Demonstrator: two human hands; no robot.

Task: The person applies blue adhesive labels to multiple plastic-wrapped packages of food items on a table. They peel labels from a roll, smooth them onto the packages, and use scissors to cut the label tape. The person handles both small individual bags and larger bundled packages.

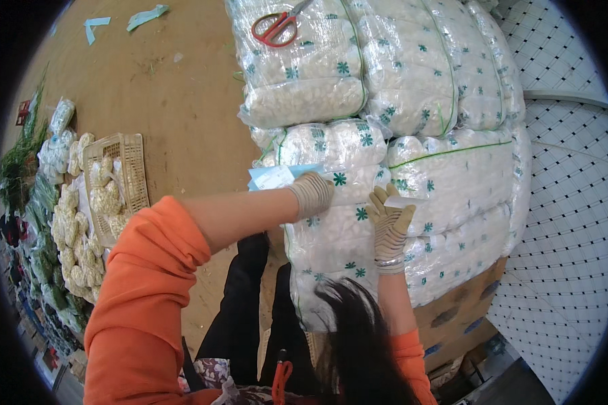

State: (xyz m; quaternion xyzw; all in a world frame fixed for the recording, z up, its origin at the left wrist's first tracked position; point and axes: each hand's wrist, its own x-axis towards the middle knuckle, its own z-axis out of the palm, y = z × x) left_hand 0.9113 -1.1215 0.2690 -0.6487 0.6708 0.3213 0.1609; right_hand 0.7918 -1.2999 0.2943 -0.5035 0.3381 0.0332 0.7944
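Large clear plastic packs of white contents, printed with green flower shapes, are stacked in front of me and tied with green cord. My left hand (313, 194), in a striped work glove, is closed over the edge of a few blue sheets (311, 169) with a white label (275, 178) on top. It is above the near pack (331, 233). To its right, my right hand (390, 226), gloved alike, has a small white slip (404, 202) between its thumb and fingers. The left fingertips are partly hidden.
Red-handled scissors (275, 30) lie on the far pack. Blue strips (147, 17) are on the brown floor (189, 88). At left are a beige plastic crate (136, 172), pale filled bags (67, 216) and green produce. White patterned sheeting (561, 196) borders the stack on the right.
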